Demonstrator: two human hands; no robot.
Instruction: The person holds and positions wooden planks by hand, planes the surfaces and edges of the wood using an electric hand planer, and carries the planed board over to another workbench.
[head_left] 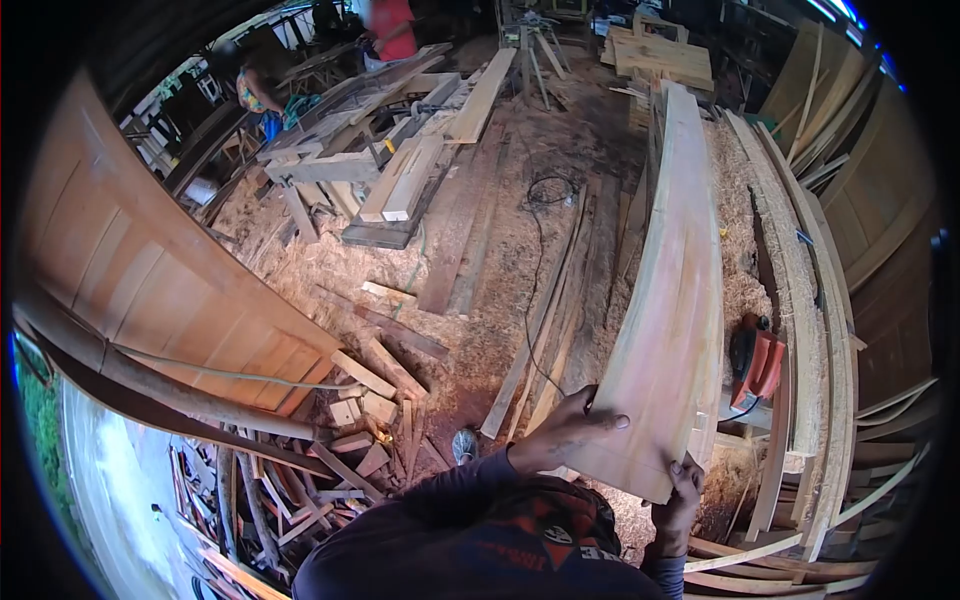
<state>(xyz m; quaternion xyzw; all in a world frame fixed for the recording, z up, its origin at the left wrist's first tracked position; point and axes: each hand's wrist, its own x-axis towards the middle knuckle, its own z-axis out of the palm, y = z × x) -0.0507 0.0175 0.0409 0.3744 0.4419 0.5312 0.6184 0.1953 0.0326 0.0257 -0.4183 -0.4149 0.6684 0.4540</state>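
Observation:
A long, wide pale board (pixel 665 300) runs away from my body toward the back of the workshop. My left hand (pixel 570 430) grips its left edge near the close end, with the thumb on top and the other fingers mostly out of sight at the edge. At the near right corner of the same board, my right hand (pixel 680 495) is closed around the end. To the right of the board, a red power tool (pixel 760 365) rests on the bench beside more timber.
Wooden panels (pixel 150 250) lean at the left. Offcuts (pixel 375 405) lie on the sawdust-covered floor. A workbench (pixel 330 165) holds boards at the upper left, and two people (pixel 390 30) (pixel 255 95) are behind it. Long planks (pixel 800 300) stand at the right.

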